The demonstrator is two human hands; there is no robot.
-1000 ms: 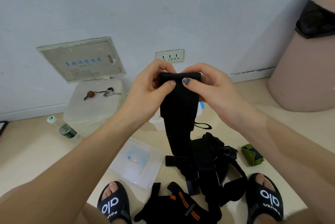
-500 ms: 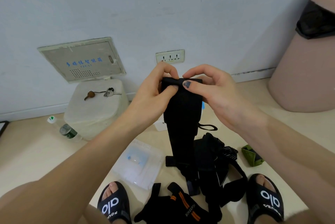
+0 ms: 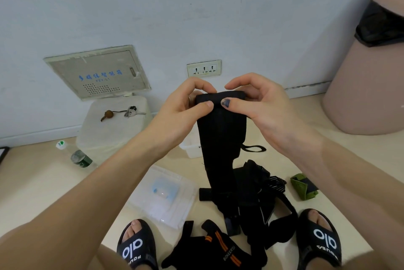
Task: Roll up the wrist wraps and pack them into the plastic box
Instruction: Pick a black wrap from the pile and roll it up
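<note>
Beige floor (image 3: 39,182); lid (image 3: 164,195); wraps (image 3: 251,193); bottle (image 3: 76,156).

Blue Chinese characters run across the wall panel (image 3: 98,75) at far left, with "FZY-L1" printed just under them. Near the bottom, "BOKEERS" reads along the orange-striped wrap (image 3: 220,252), and both black slides (image 3: 136,245) show a big white "olo"-like logo.

I'm seeing the lid (image 3: 162,197) lying at 7 o'clock of the hanging wrap (image 3: 220,138); box (image 3: 189,149) sitting behind it; pile (image 3: 255,199) at 5.
</note>
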